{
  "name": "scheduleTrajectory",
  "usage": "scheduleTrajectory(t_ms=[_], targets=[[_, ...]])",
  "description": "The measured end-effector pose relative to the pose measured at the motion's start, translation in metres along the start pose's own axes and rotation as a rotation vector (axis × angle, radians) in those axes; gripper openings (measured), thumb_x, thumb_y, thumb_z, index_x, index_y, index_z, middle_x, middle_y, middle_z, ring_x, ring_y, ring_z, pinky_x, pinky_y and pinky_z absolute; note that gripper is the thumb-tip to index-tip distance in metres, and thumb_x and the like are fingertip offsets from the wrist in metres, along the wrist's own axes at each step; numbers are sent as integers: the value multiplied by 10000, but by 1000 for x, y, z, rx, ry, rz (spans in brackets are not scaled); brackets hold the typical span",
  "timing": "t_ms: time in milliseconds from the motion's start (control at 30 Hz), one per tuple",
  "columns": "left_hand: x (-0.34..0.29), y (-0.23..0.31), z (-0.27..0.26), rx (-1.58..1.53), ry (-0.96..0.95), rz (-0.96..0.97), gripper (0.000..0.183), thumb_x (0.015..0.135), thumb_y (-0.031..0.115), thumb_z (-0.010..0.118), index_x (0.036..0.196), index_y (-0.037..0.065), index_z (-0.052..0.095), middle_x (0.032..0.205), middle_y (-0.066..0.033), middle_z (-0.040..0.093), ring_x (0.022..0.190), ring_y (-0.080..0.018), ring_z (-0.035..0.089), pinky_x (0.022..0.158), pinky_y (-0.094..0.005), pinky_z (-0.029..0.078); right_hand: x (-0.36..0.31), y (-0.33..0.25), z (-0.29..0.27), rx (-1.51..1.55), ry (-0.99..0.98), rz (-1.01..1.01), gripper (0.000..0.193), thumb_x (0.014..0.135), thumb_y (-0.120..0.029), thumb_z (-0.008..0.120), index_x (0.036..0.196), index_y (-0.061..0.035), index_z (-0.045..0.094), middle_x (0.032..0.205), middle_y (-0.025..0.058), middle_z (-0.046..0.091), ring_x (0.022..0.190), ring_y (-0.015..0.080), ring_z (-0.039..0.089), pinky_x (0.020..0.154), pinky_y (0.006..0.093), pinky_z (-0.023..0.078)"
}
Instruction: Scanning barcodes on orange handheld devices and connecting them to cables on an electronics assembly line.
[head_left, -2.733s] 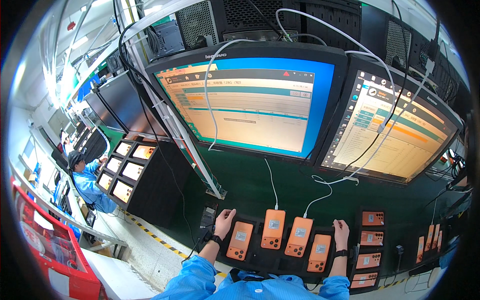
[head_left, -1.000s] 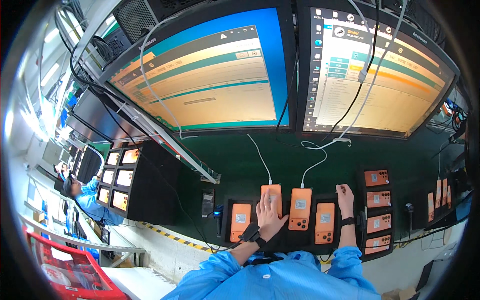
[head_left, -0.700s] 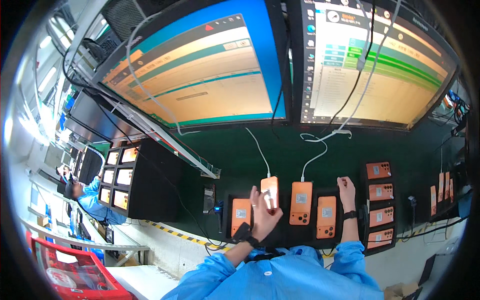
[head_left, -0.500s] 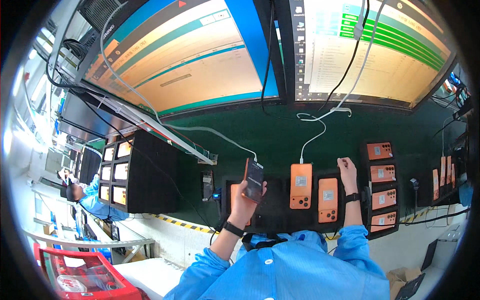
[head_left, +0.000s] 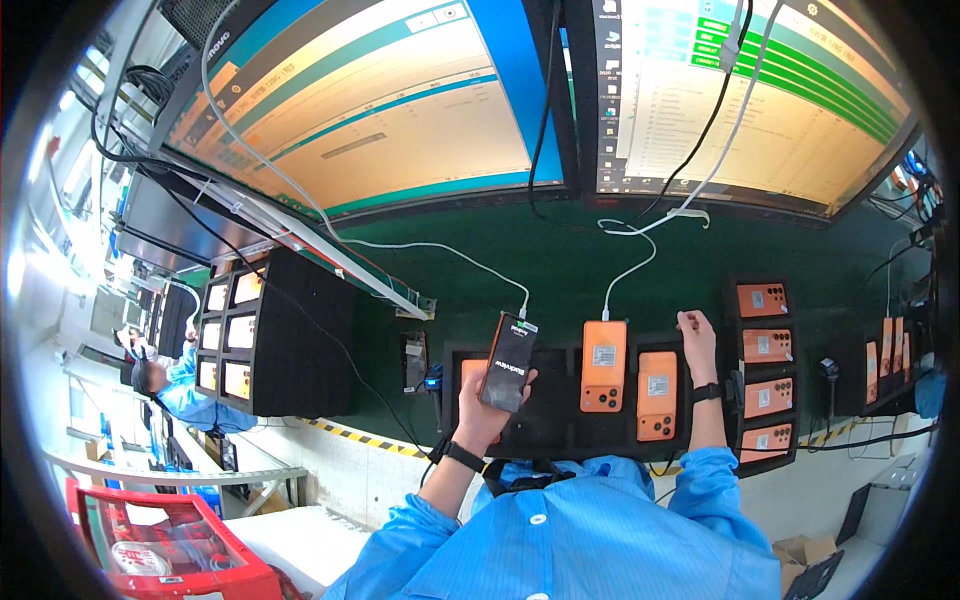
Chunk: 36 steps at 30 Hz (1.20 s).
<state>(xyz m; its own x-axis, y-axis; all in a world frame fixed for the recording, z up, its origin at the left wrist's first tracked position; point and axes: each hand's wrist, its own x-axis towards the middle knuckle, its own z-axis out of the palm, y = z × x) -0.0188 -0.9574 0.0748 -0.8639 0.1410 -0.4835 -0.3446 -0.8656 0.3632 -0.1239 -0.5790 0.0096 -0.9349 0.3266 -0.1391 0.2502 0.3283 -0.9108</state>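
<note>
My left hand (head_left: 478,418) is wrapped round a smartphone (head_left: 509,362), its dark screen facing up with light markings on it. A white cable (head_left: 490,268) runs into the phone's top end. Beneath that hand, an orange phone (head_left: 471,376) is partly hidden in a black foam tray (head_left: 548,410). Two more orange phones lie back-up to the right: one phone (head_left: 603,352) has a white cable plugged in, and the other phone (head_left: 657,400) sits beside it with a label. My right hand (head_left: 698,342) rests just right of them, fingers curled, apparently holding nothing.
Two monitors (head_left: 380,130) (head_left: 740,140) stand at the back, cables hanging before them. A black rack (head_left: 768,372) of orange phones is at right, a larger black rack (head_left: 300,340) at left. A dark phone (head_left: 414,362) lies left of the tray. Another person (head_left: 190,385) works far left.
The phone in my left hand has tilted so its screen faces me more squarely, and its display now shows a bright logo. My right hand has barely moved.
</note>
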Motion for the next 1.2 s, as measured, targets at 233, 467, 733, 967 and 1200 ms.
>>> scheduleTrajectory(t_ms=[233, 467, 733, 967, 1200], targets=[[-20, -12, 7, 123, -154, -101, 558, 976, 328, 422, 1446, 27, 393, 1436, -207, 475, 1290, -406, 499, 943, -455, 499, -87, -66, 27, -122, 174, -632, 42, 852, -17, 612, 836, -34, 578, 818, 121, 592, 788, 307, 592, 699, 392, 469], [-37, -30, 16, 253, -276, -170, 503, 996, 290, 423, 1444, 74, 349, 1444, -202, 460, 1300, -399, 496, 980, -465, 495, -151, -80, 91, 354, -313, -30, 196, 966, -214, 629, 998, -20, 615, 784, 31, 621, 736, 105, 606, 631, 275, 489], [-87, -55, -12, 122, -287, -266, 454, 976, 235, 418, 1391, 56, 381, 1390, -266, 475, 1250, -429, 525, 1014, -538, 472, -184, -44, 87, 299, -472, -197, 291, 923, -187, 674, 1132, -11, 575, 866, 44, 638, 774, 109, 608, 695, 271, 491], [-175, -87, -58, 121, -214, -257, 588, 1065, 442, 257, 1488, 39, 327, 1451, -209, 454, 1277, -387, 513, 1044, -480, 461, -272, -28, 82, 208, -588, -172, 315, 946, -179, 635, 1203, -2, 590, 962, 77, 680, 841, 121, 638, 739, 279, 518], [-257, -136, -105, 55, -199, -332, 660, 1046, 512, 202, 1482, 36, 334, 1423, -218, 475, 1256, -392, 524, 1057, -494, 433, -375, -30, 60, 67, -609, -162, 427, 947, -236, 643, 1312, -43, 535, 1047, 141, 679, 877, 190, 689, 622, 323, 566]])
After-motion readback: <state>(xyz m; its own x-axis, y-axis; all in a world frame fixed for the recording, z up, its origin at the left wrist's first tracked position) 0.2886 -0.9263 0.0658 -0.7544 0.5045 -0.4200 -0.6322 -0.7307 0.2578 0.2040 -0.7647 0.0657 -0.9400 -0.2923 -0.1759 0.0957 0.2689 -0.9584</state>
